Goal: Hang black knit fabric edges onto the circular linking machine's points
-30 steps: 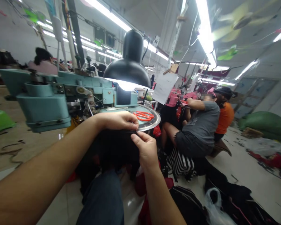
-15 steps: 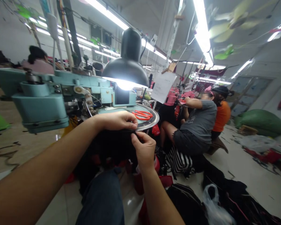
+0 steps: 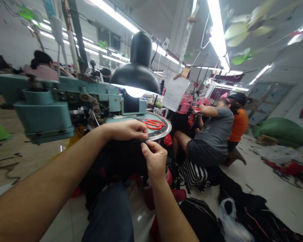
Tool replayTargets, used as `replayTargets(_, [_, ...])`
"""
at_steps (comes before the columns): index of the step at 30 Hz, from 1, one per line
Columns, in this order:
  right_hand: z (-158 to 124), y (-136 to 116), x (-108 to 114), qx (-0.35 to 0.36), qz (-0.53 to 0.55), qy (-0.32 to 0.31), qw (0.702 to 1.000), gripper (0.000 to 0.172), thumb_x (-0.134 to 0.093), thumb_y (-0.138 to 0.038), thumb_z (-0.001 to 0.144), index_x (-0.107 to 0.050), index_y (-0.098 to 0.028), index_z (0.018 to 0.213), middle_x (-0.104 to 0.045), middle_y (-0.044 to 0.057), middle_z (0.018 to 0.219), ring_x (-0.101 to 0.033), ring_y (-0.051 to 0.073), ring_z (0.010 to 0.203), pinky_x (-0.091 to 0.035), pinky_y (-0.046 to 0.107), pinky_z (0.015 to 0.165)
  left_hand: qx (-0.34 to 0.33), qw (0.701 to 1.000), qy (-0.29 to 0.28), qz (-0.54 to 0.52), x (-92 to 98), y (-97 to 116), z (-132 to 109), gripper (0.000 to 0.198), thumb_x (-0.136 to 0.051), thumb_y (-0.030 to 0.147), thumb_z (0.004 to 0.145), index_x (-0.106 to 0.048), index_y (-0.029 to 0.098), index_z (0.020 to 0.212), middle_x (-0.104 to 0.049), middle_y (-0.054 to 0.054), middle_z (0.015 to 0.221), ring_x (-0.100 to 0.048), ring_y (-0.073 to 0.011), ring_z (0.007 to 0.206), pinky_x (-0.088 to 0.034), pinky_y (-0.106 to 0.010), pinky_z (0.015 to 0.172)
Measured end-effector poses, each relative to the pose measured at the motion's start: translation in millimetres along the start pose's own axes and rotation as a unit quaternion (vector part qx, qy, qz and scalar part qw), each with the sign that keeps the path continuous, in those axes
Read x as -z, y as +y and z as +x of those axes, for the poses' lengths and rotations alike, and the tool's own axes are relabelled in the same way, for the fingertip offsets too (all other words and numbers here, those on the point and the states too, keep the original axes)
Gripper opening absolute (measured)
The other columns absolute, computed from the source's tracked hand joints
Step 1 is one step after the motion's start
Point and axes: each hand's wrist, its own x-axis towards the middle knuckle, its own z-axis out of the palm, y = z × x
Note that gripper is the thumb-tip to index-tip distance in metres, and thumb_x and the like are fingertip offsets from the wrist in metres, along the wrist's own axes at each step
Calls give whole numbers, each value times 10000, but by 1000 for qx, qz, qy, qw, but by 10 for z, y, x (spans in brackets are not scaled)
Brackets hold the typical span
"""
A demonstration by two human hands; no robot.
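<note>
Barely shifted, the right hand (image 3: 155, 160) still pinches dark fabric (image 3: 123, 161).

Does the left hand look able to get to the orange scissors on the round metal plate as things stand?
Probably yes. The left hand sits at the rim of the round metal plate, close to the orange scissors, with nothing visible between them. It seems to be pinching the dark fabric, though, and would have to let go.

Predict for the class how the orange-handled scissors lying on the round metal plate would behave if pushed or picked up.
The orange-handled scissors probably feel fairly light and rigid, with thin looped handles. Lying flat, they seem unlikely to roll. On the shiny round metal plate, they would likely slide easily when pushed.
</note>
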Motion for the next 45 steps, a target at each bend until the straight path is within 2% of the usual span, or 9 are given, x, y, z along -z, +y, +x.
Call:
replayTargets(5, [22, 41, 20, 0, 6, -3, 1000, 218, -762, -347, 748, -763, -141, 819, -706, 11, 706, -582, 141, 638, -500, 281, 646, -1, 1000, 0, 8, 4, -30, 23, 355, -550, 473, 906, -628, 131, 848, -566, -8, 805, -508, -154, 782, -398, -225, 705])
replayTargets(11, [19, 23, 0, -49, 87, -5, 995, 234, -777, -368, 721, -750, -152, 805, -689, -1, 683, -564, 129, 613, -485, 275, 632, 9, 1000, 4, 16, 3, -50, 41, 388, -554, 539, 873, -625, 160, 828, -567, -4, 786, -518, -153, 759, -402, -216, 675])
replayTargets(16, [14, -7, 5, -32, 80, 4, 996, 193, -775, -335, 719, -735, -149, 755, -644, -20, 628, -509, 108, 581, -439, 257, 597, 13, 1000, 7, 12, -7, -56, 46, 380, -559, 530, 870, -624, 158, 828, -560, -7, 783, -510, -156, 755, -405, -221, 676])
replayTargets(24, [38, -8, -3, -36, 56, 2, 998, 236, -756, -375, 741, -715, -144, 765, -657, -12, 641, -531, 112, 579, -456, 256, 595, 7, 1000, 10, 13, -2, -53, 32, 366, -568, 515, 875, -628, 156, 835, -556, -3, 781, -501, -152, 750, -404, -218, 675])
replayTargets(29, [9, 161, 303, -43, -23, -1, 999, 247, -752, -388, 736, -714, -148, 785, -664, -4, 659, -554, 124, 574, -468, 252, 566, 12, 1000, 11, 9, 5, -59, 13, 353, -575, 504, 876, -623, 156, 836, -556, -2, 783, -499, -148, 736, -400, -214, 665])
replayTargets(34, [-191, 415, 701, -98, -54, 58, 992, 269, -775, -387, 705, -725, -142, 805, -677, 13, 670, -587, 141, 593, -481, 255, 560, 4, 1000, 1, 4, 34, -37, -12, 333, -565, 480, 890, -608, 155, 829, -562, -4, 802, -515, -148, 760, -408, -206, 693])
replayTargets(36, [-223, 358, 635, -91, -38, 46, 994, 274, -760, -388, 739, -736, -141, 854, -674, 9, 674, -562, 123, 560, -469, 242, 527, 0, 1000, -6, 1, 45, -17, -27, 326, -573, 472, 886, -606, 154, 824, -560, -4, 800, -516, -148, 761, -410, -203, 693])
replayTargets(40, [-151, 30, 179, -72, 35, -47, 996, 353, -782, -388, 735, -739, -146, 989, -707, 15, 759, -538, 96, 507, -473, 230, 472, -9, 1000, -11, -4, 56, 0, -59, 331, -576, 470, 886, -615, 146, 828, -568, -10, 801, -518, -149, 765, -416, -200, 694])
replayTargets(45, [-60, -143, -164, -82, 55, -37, 994, 267, -773, -388, 714, -728, -133, 780, -548, -49, 550, -404, 64, 454, -354, 203, 412, -19, 1000, -5, -1, 55, -52, -73, 356, -568, 490, 894, -616, 145, 818, -570, -11, 791, -525, -153, 768, -419, -200, 685])
